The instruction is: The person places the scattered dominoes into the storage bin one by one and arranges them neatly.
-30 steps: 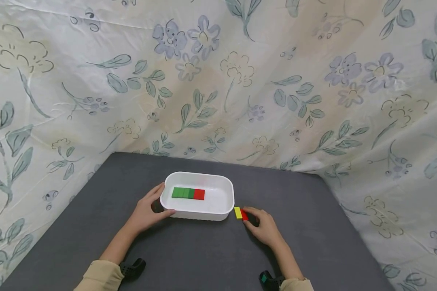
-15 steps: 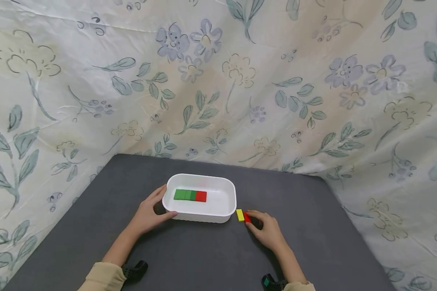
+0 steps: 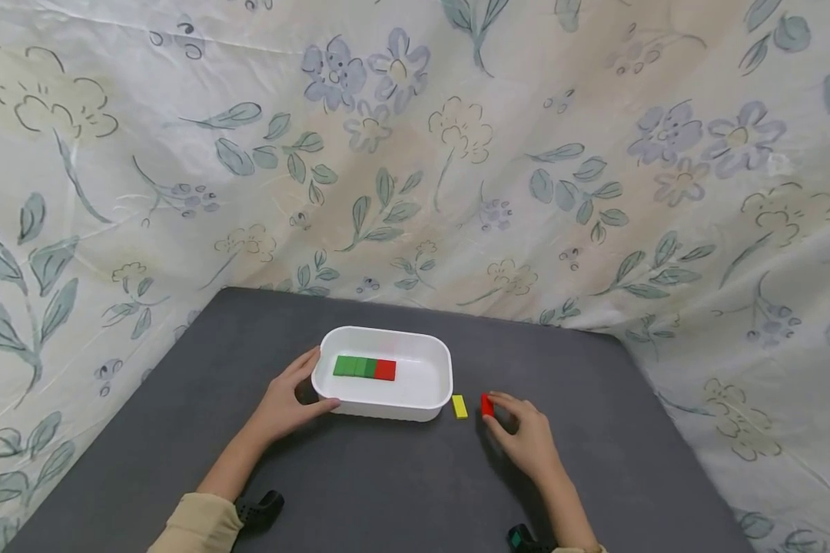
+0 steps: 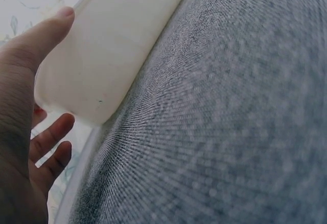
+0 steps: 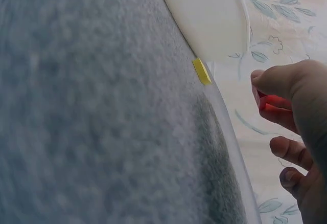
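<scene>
My left hand (image 3: 285,403) grips the left end of a white plastic tub (image 3: 422,376), the thumb on its near side and the fingers around the left end. Between the thumb and fingers of my right hand (image 3: 529,438) is a small red block (image 3: 487,405), pinched and held clear of the table in the right wrist view. A yellow block (image 3: 459,407) lies on the table between the tub and that hand. Inside the tub sits a row of green blocks (image 3: 354,366) with a red piece (image 3: 385,370) at its right end.
A dark grey cloth (image 3: 401,484) covers the table. Behind it and along both sides hangs a flowered curtain (image 3: 415,153). Each wrist wears a black strap device, such as the left wrist device (image 3: 261,511).
My right hand has moved right with the red block, lifting it away from the yellow block, which it lay against before. The left hand keeps its hold on the tub.
</scene>
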Available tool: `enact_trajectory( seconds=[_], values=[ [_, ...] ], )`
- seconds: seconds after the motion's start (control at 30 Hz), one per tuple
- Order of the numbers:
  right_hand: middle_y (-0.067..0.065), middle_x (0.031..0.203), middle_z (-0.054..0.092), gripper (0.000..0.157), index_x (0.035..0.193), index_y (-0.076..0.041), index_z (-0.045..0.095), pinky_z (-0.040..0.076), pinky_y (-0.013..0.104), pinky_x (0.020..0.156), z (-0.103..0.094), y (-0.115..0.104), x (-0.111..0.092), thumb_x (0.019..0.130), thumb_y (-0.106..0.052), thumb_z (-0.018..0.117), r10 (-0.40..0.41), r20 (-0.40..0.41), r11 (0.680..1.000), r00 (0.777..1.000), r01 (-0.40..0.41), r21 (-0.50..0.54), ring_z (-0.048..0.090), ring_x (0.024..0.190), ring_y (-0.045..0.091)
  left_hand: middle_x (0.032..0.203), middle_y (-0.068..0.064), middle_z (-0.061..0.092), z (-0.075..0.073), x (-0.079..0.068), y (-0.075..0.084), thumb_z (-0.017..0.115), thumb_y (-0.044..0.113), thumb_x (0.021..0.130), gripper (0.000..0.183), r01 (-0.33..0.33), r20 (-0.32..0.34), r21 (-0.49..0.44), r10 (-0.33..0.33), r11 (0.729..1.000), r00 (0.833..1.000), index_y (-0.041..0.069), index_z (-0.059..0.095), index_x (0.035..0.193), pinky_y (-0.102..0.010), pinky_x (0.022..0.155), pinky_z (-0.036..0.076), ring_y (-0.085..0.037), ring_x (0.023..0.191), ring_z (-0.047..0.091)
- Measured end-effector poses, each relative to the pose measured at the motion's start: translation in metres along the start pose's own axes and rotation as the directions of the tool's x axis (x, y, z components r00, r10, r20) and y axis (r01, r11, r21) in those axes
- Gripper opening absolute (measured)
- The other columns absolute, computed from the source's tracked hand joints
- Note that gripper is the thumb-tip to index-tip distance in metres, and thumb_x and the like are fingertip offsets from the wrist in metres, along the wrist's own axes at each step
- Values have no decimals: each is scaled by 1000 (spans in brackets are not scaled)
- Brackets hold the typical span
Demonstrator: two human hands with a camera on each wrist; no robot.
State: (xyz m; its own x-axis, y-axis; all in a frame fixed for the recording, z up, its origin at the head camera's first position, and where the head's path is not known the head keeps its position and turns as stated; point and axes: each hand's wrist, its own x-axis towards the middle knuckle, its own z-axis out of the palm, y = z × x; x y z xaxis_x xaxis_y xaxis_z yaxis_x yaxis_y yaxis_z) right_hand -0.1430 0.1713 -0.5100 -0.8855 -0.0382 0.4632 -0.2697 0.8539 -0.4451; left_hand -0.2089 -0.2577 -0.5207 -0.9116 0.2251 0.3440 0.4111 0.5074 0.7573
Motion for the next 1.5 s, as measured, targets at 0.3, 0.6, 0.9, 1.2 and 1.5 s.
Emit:
enact_trajectory(
  seconds=[0.3, 0.6, 0.9, 1.2, 1.5],
  values=[
    [7, 125, 77, 38, 123, -14, 81, 40, 26, 61, 5, -11, 9, 86, -17, 90, -31, -20, 998, 999, 32, 58, 55, 72, 15, 169, -18, 37, 1, 0, 0, 94, 42, 80, 109, -6, -8, 21, 6, 1000, 1000, 5, 36, 165, -73, 117, 32, -46, 155, 33],
    [7, 124, 78, 38, 124, -13, 81, 41, 26, 61, 13, -31, 30, 87, -17, 89, -79, -35, 992, 996, 82, 100, 55, 74, 15, 169, -17, 38, 1, 1, 2, 95, 40, 79, 110, -9, -9, 2, 9, 1000, 1000, 4, 37, 164, -70, 118, 33, -44, 156, 34],
    [9, 125, 77, 37, 125, -13, 80, 39, 28, 63, 24, -57, 53, 88, -17, 88, -71, 5, 985, 997, 70, 158, 56, 76, 22, 169, -19, 38, 1, 1, 3, 95, 41, 79, 110, -6, -16, 7, 6, 1000, 1000, 2, 37, 164, -69, 118, 34, -44, 156, 34],
    [7, 116, 79, 34, 124, -10, 80, 42, 28, 63, 44, -76, 79, 91, -18, 84, -71, 49, 985, 996, 62, 162, 53, 72, 18, 169, -19, 37, 0, 4, -2, 94, 41, 81, 108, -6, -10, 10, 6, 1000, 1000, 3, 37, 164, -70, 118, 32, -45, 156, 34],
    [4, 118, 79, 30, 123, -10, 80, 46, 30, 67, 60, -88, 108, 94, -19, 81, -65, 142, 990, 988, 47, 130, 54, 77, 15, 169, -18, 38, -4, 12, -7, 94, 43, 81, 108, -9, 4, 11, 9, 1000, 1000, 4, 37, 164, -70, 117, 32, -45, 156, 34]
  ],
)
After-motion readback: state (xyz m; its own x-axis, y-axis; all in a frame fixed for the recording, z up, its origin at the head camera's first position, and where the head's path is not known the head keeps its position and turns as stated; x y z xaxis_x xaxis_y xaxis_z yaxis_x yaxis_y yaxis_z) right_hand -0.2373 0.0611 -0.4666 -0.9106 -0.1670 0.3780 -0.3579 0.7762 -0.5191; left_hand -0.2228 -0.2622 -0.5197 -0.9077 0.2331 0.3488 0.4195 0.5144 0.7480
